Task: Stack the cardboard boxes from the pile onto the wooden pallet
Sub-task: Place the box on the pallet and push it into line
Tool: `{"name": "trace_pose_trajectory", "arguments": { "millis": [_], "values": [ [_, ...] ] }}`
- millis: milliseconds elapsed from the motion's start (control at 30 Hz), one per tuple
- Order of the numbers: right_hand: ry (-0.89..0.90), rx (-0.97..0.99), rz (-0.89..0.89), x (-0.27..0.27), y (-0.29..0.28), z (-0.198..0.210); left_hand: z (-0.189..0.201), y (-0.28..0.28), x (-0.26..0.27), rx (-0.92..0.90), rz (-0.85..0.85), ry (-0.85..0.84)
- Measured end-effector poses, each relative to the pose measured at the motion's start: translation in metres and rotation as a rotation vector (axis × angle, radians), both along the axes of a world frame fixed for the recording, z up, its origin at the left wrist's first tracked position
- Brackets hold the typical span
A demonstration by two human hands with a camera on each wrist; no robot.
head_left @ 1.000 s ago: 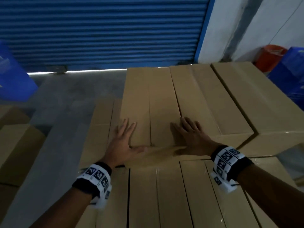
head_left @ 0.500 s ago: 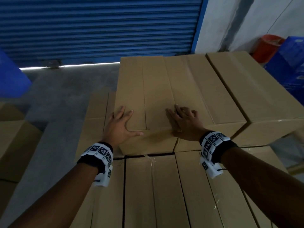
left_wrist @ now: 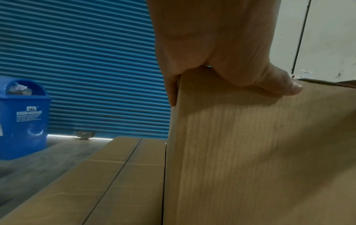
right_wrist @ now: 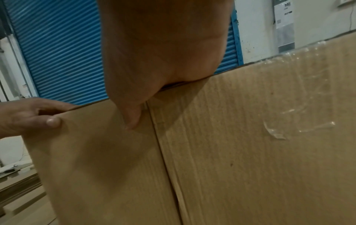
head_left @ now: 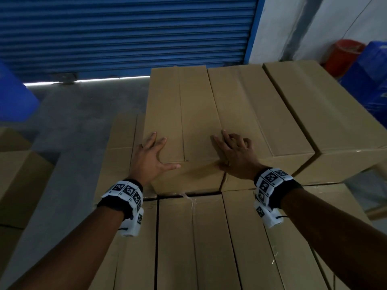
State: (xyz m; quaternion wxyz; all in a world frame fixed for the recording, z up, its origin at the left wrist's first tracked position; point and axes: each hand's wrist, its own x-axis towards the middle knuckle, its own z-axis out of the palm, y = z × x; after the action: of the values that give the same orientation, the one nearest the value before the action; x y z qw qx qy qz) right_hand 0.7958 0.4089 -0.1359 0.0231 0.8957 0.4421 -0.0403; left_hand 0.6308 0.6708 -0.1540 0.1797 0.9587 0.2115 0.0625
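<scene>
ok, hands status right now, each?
Left hand: open, spread flat on the top-left box, thumb over its near edge.
Right hand: open, pressed on the same box.

The grey concrete floor carries the lot — a stack of cardboard boxes in the middle, more boxes at the left edge, a blue bin (lettered "Nilkamal") near the shutter.
</scene>
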Motion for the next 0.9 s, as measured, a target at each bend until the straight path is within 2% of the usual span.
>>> {"name": "trace_pose_trajectory", "arguments": {
  "millis": [300,433,600,700,800,900],
  "values": [
    [0.0,0.021,-0.027,-0.003,0.001,0.001,0.0,-0.004,-0.003,-0.003,0.021,0.02],
    [0.01,0.02,-0.033,-0.005,0.003,0.003,0.007,-0.007,-0.004,0.0,0.02,0.105],
    [0.15,0.043,-0.089,-0.008,0.005,0.011,0.022,-0.006,-0.004,-0.03,-0.016,0.261],
    [0.279,0.13,-0.121,-0.014,0.005,0.026,0.039,-0.011,-0.005,-0.058,-0.054,0.344],
    [0.387,0.303,-0.151,-0.026,0.004,0.047,0.063,-0.017,-0.009,-0.06,-0.099,0.262],
    [0.408,0.384,-0.176,-0.044,0.0,0.075,0.094,-0.021,-0.018,-0.031,-0.143,0.153]
  ]
}}
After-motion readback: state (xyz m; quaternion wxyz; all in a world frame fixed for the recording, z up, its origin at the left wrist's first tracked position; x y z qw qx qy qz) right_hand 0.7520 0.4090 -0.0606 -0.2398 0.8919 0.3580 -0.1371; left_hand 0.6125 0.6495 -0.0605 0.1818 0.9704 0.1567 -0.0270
